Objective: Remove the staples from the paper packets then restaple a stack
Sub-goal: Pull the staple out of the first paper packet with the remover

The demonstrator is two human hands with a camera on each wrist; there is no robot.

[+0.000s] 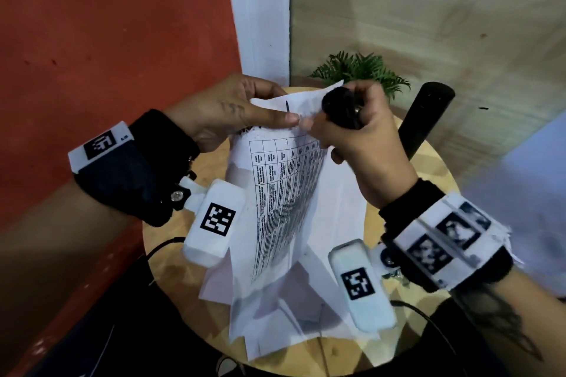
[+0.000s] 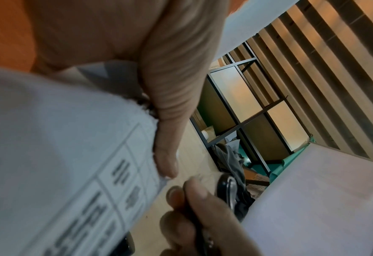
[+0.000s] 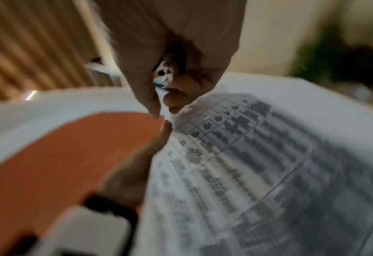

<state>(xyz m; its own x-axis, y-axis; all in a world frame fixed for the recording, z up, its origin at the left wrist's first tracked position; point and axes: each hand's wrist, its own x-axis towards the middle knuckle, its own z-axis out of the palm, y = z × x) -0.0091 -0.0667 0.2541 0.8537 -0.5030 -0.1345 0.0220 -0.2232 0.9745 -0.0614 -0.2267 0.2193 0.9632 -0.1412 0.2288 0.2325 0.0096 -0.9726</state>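
A white paper packet (image 1: 284, 193) printed with a table is held up above a round wooden table (image 1: 435, 168). My left hand (image 1: 245, 110) pinches the packet's top corner between thumb and fingers; the same hand (image 2: 170, 104) and packet (image 2: 60, 155) fill the left wrist view. My right hand (image 1: 352, 128) grips a black staple remover (image 1: 341, 107) and meets the same corner. The remover's metal end (image 3: 163, 76) shows between my right fingers, above the blurred printed sheet (image 3: 257, 164). No staple can be made out.
More loose white sheets (image 1: 291, 315) lie under the packet on the table. A black cylinder (image 1: 425, 119) leans at the table's far right, by a small green plant (image 1: 361, 67). A red wall (image 1: 107, 55) is at left, a wooden panel (image 1: 428, 9) behind.
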